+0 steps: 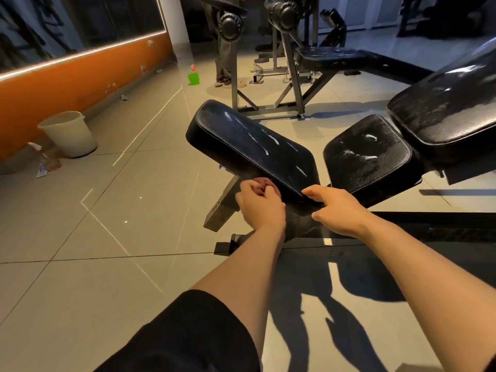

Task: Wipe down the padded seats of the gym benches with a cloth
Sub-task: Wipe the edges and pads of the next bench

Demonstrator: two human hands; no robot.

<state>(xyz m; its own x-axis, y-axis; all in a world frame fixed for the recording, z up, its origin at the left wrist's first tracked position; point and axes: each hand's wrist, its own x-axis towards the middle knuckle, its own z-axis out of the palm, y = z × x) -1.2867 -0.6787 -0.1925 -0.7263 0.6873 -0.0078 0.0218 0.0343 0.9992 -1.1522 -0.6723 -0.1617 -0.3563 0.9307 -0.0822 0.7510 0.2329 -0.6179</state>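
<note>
A black padded arm pad [249, 142], tilted and streaked with wet marks, stands in front of me. To its right lie the bench's black seat pad [367, 154] and long back pad [451, 108], both with smeared patches. My left hand [259, 204] grips a bunched reddish cloth [264, 183] against the near lower edge of the tilted pad. My right hand [339, 210] rests with loosely curled fingers at that pad's near right corner and holds nothing.
A white bucket [68, 134] stands by the orange wall at left with litter beside it. A small green bucket [193, 78] sits on the tiled floor farther back. A person's legs [224, 60] and another bench on a grey steel rack [292, 76] stand behind.
</note>
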